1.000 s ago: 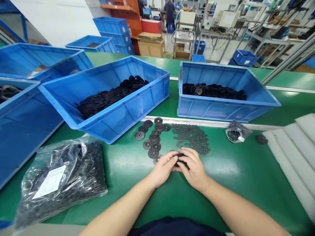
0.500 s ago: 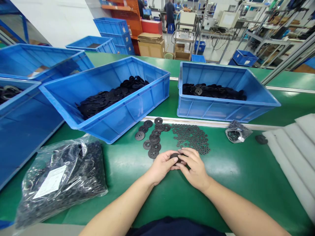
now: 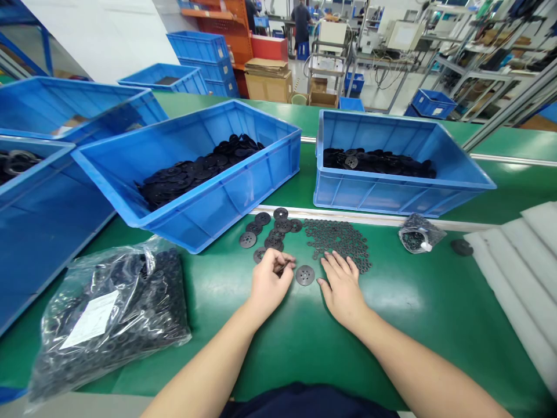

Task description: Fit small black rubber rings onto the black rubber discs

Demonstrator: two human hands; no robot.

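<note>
Two bare hands at work near the centre of the frame, over a green table (image 3: 209, 366).

Left hand (image 3: 266, 285): fingers curled in, thumb towards the fingertips, pinching a small dark piece (image 3: 282, 268). Mostly hidden by the fingers; we cannot make out its full shape. This hand overlaps the lower edge of a cluster of loose discs (image 3: 282, 225), black, round, with holes, some overlapping.

Right hand (image 3: 343, 295): released, palm down, fingers spread, fingertips by the lower edge of a patch of small rings (image 3: 339, 235). We see nothing gripped in it.

Between the hands, flat on the table: a lone disc (image 3: 305, 276), holes around its middle. We note it apart from the cluster.

Upper centre-left, a big blue bin (image 3: 230, 191), tilted to our view, holds a heap of black discs (image 3: 195, 174). Upper right of centre, a second blue bin (image 3: 391, 194) holds more. Lower left, a clear bag (image 3: 143, 313) full of dark parts, white label (image 3: 89, 319) on it.

Right side: a small clear bag (image 3: 418, 233), then one dark disc (image 3: 462, 247) beside layered white sheets (image 3: 517, 255). Top of frame, we spot a person (image 3: 301, 24) in dark clothing.
</note>
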